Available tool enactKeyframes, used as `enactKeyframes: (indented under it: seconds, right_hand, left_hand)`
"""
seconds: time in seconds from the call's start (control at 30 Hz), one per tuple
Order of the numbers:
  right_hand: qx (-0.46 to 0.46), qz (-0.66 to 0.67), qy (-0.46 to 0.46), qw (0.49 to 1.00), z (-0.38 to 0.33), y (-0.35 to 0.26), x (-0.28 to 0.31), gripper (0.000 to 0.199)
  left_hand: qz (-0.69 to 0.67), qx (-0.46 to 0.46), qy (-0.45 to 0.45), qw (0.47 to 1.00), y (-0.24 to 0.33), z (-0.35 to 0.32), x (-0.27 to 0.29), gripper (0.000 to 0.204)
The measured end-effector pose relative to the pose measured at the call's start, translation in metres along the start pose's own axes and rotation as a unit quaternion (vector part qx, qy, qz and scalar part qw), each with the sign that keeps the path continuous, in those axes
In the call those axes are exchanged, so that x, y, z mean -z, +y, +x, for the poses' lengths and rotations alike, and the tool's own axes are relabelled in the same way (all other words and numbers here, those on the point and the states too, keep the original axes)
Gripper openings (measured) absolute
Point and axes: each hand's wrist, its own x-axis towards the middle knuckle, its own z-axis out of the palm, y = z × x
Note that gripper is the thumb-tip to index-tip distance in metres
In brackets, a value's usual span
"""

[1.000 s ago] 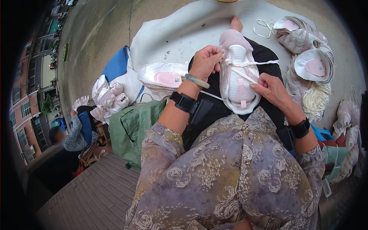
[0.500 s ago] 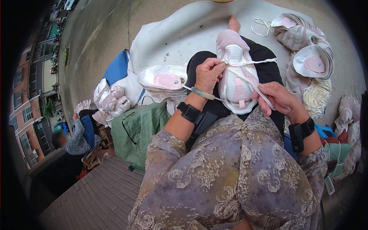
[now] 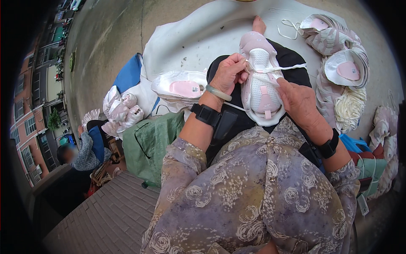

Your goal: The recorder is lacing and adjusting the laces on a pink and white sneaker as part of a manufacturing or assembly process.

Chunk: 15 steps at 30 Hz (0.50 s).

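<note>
On my lap lies a pink and white shoe upper with a mesh tongue, its toe pointing away from me. A flat white shoelace crosses it, one end sticking out to the right. My left hand pinches the lace at the upper's left edge, fingers closed. At the right edge, my right hand has its thumb and forefinger closed on another stretch of the lace, lower down. Its other fingers are curled and partly hidden.
Stacked shoe uppers lie to the left and in a curved row at the right. Near that row is a bundle of cream laces. A green sack stands by my left arm. A person sits farther left.
My right hand has moved up and left, closer to the upper, and the lace's long slanting stretch has shortened. My left hand has stayed at the left edge, its wrist shifting slightly.
</note>
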Motion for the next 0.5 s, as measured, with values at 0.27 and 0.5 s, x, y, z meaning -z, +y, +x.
enactKeyframes:
  seconds: [0.27,0.5]
  right_hand:
    - [0.161,-0.074,0.07,0.982,-0.01,0.005,0.001,0.033]
    - [0.207,-0.068,0.106,0.97,-0.012,0.011,0.006,0.03]
  left_hand:
    - [0.01,0.006,0.005,1.0,-0.003,-0.001,-0.001,0.013]
    - [0.058,-0.02,0.024,0.998,0.0,-0.011,0.003,0.017]
